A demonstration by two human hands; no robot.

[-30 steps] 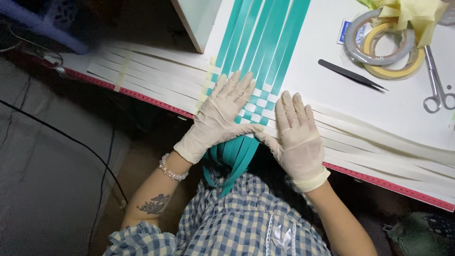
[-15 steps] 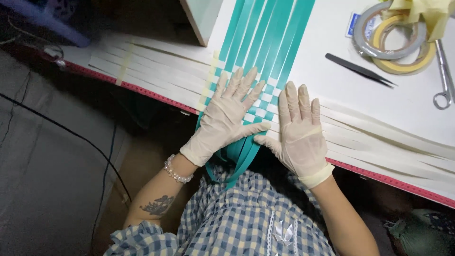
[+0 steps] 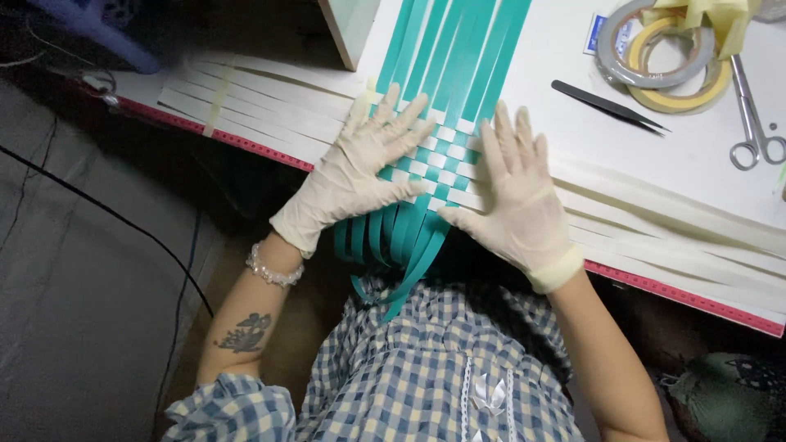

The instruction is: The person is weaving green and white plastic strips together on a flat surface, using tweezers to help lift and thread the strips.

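A checkerboard patch of woven teal and cream paper strips (image 3: pixel 438 155) is pressed flat near the front edge of a white tabletop (image 3: pixel 696 155), between two gloved hands. The left hand (image 3: pixel 360 168) is laid on the patch's left side with fingers spread and flat, gripping nothing; the right hand (image 3: pixel 516 196) is laid on the right side in the same way, palm down and fingers extended, with the thumb reaching toward the middle.

Only a small part appears woven: a few rows of squares are seen between the hands. Beyond them the long teal strips (image 3: pixel 458 41) run unwoven up the table, and their lower ends (image 3: pixel 393 245) hang loose over the edge toward the person's checked shirt. The cream strips (image 3: pixel 246 102) fan out unwoven to the left, and more of them (image 3: pixel 671 221) to the right, so most of the work is judged to be left.

On the tabletop, black tweezers (image 3: pixel 606 102), steel scissors (image 3: pixel 753 123) and rolls of tape (image 3: pixel 663 57) (one grey, one yellowish, stacked as far as can be told) are kept at the far right. A red measuring strip (image 3: pixel 679 295) is fixed along the table's front edge. Below the table the room is dim; a grey floor (image 3: pixel 65 270) crossed by a black cable (image 3: pixel 106 213) is made out.
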